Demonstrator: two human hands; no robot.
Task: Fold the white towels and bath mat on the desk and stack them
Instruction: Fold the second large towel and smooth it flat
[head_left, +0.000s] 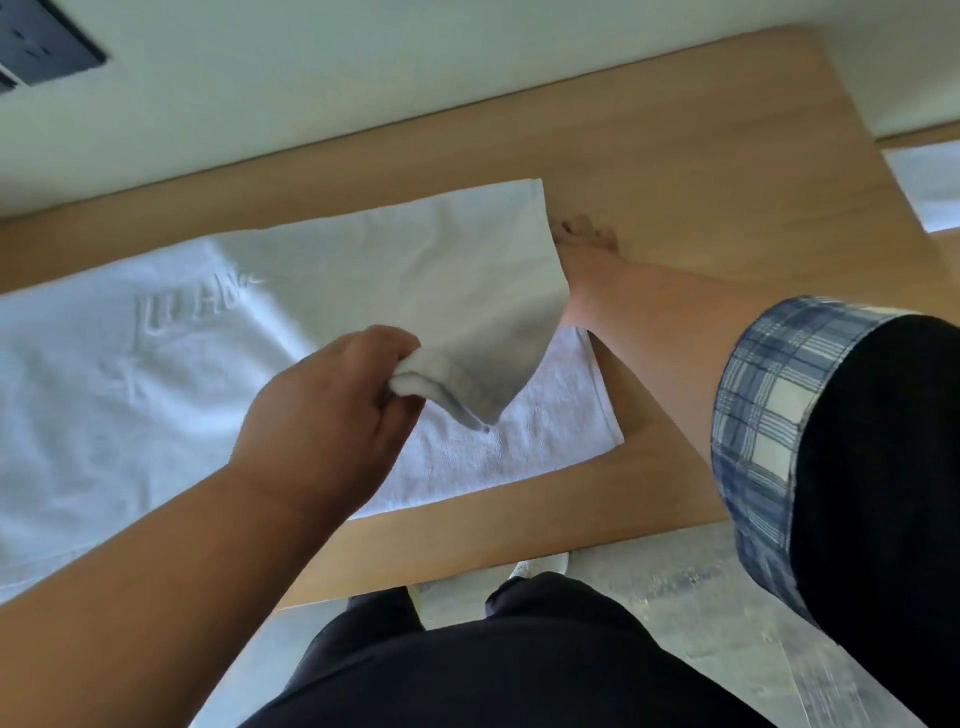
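Note:
A large white towel with raised lettering lies spread across the wooden desk, running off the left edge of view. My left hand pinches a near corner of the towel's upper layer and holds it lifted above the lower layer. My right hand reaches under the far right edge of the lifted layer; most of it is hidden by the cloth, and only some fingertips and the wrist show, so its grip is unclear.
The desk's near edge runs just in front of my legs, with grey floor below. A cream wall backs the desk. A dark panel sits at the top left. Bare desk lies to the right of the towel.

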